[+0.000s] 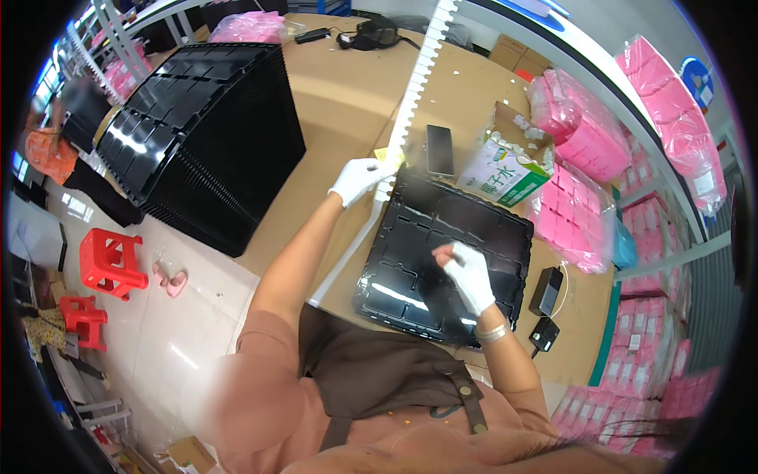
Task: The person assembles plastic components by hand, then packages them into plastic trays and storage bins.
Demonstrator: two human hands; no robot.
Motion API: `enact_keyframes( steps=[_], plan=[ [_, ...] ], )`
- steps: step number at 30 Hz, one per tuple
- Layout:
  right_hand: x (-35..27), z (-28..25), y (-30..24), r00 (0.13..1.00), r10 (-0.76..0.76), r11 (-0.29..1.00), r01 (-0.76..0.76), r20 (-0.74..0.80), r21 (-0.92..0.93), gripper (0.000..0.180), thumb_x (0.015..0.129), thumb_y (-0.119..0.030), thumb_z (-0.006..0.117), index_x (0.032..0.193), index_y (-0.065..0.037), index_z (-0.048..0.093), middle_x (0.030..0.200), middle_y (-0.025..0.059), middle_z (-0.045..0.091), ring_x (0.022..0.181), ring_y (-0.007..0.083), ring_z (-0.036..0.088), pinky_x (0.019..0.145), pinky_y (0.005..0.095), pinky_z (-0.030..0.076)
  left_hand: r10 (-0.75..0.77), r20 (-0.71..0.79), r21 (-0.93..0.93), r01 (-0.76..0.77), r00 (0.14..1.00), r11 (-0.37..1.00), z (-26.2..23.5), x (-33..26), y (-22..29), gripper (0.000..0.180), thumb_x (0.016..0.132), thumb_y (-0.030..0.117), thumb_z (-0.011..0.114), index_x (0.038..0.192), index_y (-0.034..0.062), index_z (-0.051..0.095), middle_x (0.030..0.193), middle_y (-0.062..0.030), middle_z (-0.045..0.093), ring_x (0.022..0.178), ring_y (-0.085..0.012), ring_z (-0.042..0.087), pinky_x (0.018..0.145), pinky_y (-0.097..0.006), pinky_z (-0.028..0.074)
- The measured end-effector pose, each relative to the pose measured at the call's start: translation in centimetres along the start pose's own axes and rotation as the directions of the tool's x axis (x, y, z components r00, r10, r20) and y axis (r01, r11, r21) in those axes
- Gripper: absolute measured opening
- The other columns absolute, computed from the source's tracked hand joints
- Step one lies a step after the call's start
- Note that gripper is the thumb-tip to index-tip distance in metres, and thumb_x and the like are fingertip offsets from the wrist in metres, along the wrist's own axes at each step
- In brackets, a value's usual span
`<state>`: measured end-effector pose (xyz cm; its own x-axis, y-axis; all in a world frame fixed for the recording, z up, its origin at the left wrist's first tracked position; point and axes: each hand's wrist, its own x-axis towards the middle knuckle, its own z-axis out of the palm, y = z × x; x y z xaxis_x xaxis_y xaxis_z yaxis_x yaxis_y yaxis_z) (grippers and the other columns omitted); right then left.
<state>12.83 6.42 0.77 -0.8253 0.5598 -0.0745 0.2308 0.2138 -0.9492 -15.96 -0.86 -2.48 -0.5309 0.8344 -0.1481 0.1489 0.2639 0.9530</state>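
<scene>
My left hand (359, 180), in a white glove, reaches to a white toothed upright rail (416, 87). Its fingers are closed at a small yellow piece (387, 156) beside the rail. My right hand (469, 276) wears a white glove with bare fingertips. It hovers over a shiny black plastic tray (407, 257) with moulded compartments, which lies on the table before me. The right fingertips are drawn together, and whatever they hold is too small to make out. Glare and dark reflections cover part of the tray.
A tall stack of black trays (229, 150) stands at the left. Behind the work tray are a phone (440, 150) and an open carton (505, 162) holding white scraps. Pink bagged packs (572, 217) and a black power adapter (546, 292) sit at the right. Red stools (113, 263) stand on the floor.
</scene>
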Motion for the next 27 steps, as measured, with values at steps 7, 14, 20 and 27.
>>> enact_keyframes(
  steps=[7, 14, 20, 27],
  plan=[
    [6.5, 6.7, -2.2, 0.987, 0.065, 0.893, 0.010, -0.150, 0.449, 0.021, 0.087, -0.020, 0.066, 0.098, -0.002, 0.066, 0.084, -0.0017, 0.061, 0.079, 0.0066, 0.052, 0.072, 0.0216, 0.041, 0.021, -0.393, -0.298, -0.149, 0.919, 0.943, 3.1, -7.6, 6.3, 0.021, 0.086, 0.024, 0.067, 0.088, 0.0029, 0.069, 0.070, -0.0008, 0.065, 0.049, -0.0027, 0.047, 0.043, -0.019, 0.036],
    [7.4, 9.3, -1.7, 0.960, 0.118, 0.887, 0.012, -0.252, 0.461, 0.010, 0.084, -0.011, 0.067, 0.088, -0.002, 0.063, 0.082, -0.0010, 0.059, 0.078, 0.0077, 0.051, 0.070, 0.0228, 0.042, -0.096, -0.470, -0.410, -0.121, 0.877, 0.904, 3.5, -8.1, 5.3, 0.022, 0.088, 0.022, 0.065, 0.094, 0.0003, 0.068, 0.074, -0.0033, 0.066, 0.052, -0.0034, 0.051, 0.044, -0.018, 0.037],
    [9.0, 5.7, -2.8, 0.832, -0.323, 0.928, 0.372, -0.450, 0.020, 0.008, 0.075, -0.002, 0.065, 0.076, -0.002, 0.058, 0.079, 0.0057, 0.055, 0.075, 0.0171, 0.055, 0.070, 0.0265, 0.044, -0.243, -0.496, -0.690, -0.208, 0.834, 0.693, 1.4, -7.4, 1.4, 0.026, 0.090, 0.020, 0.063, 0.104, -0.0017, 0.063, 0.090, -0.0091, 0.066, 0.071, -0.0100, 0.063, 0.046, -0.016, 0.036],
    [17.4, 2.5, 3.5, 0.946, -0.295, 0.680, 0.109, -0.134, -0.725, 0.003, 0.071, -0.007, 0.066, 0.073, -0.008, 0.068, 0.087, 0.0121, 0.062, 0.082, 0.0300, 0.061, 0.072, 0.0401, 0.048, -0.301, -0.515, -0.640, -0.127, 0.803, 0.758, 0.8, -9.2, 1.9, 0.026, 0.090, 0.026, 0.065, 0.097, 0.0012, 0.064, 0.076, -0.0046, 0.062, 0.055, -0.0036, 0.053, 0.041, -0.014, 0.031]
  ],
)
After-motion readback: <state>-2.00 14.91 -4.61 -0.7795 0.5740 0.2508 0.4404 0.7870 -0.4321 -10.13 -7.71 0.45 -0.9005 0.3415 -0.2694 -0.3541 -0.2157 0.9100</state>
